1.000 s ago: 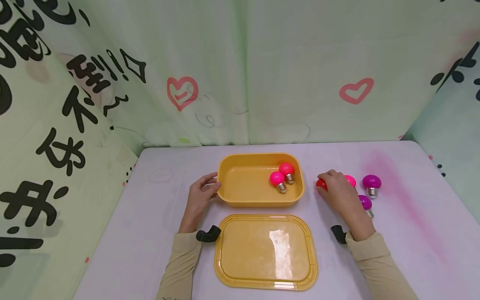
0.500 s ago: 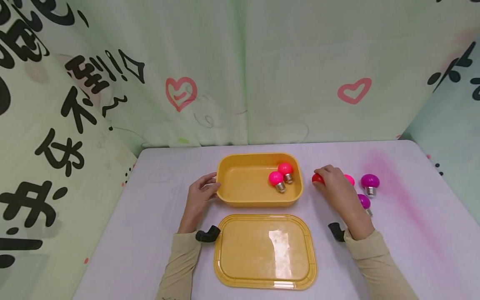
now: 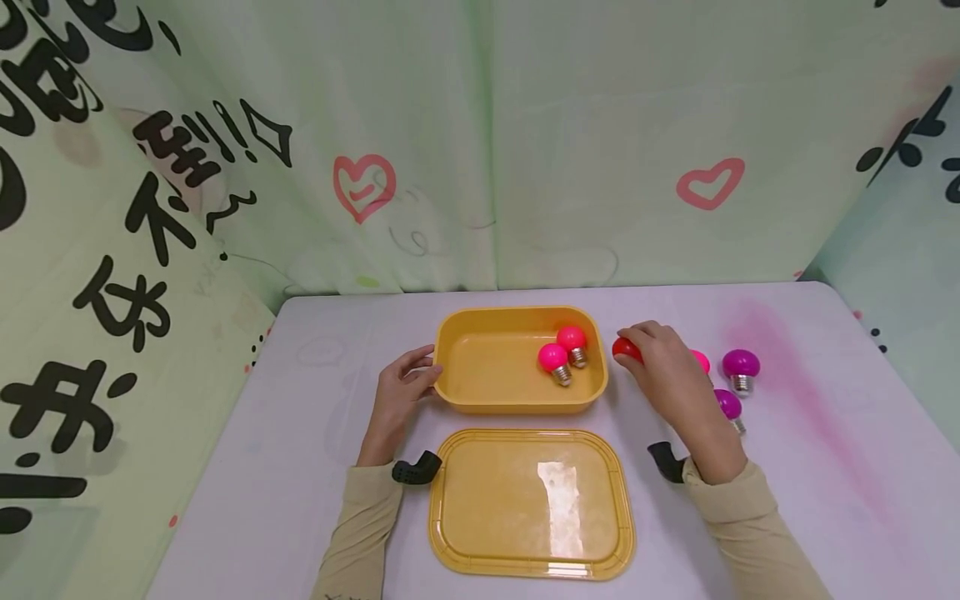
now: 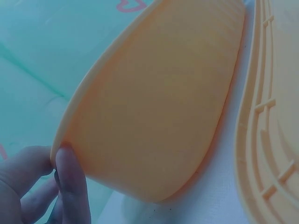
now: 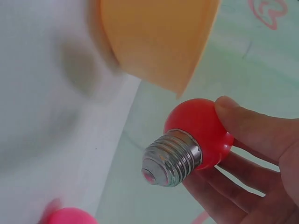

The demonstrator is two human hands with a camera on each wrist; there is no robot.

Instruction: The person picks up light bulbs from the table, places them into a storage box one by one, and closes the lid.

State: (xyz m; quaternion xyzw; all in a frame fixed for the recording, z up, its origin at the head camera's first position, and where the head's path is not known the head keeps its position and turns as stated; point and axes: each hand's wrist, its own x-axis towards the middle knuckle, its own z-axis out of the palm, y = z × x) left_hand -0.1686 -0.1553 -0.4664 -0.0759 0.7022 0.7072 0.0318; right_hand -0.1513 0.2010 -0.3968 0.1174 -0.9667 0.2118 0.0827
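My right hand (image 3: 675,375) holds a red light bulb (image 5: 198,133) by its round globe, between thumb and fingers. Its silver screw base points away from the palm in the right wrist view. This bulb is raised just right of a yellow plastic box (image 3: 480,402). Two pink light bulbs (image 3: 553,357) lie inside the box towards its right end. At the box's left end, my left hand (image 3: 401,400) pinches the rim between thumb and fingers, as the left wrist view shows (image 4: 70,182).
In front of the box lies a flat yellow lid (image 3: 510,508). To the right of my right hand, two purple bulbs (image 3: 741,363) and a pink bulb (image 3: 701,360), partly hidden, lie on the white-covered table (image 3: 825,500). Printed cloth (image 3: 585,125) hangs behind.
My right hand has moved left and slightly up with the red light bulb, nearer the box. The left hand keeps its place at the rim.
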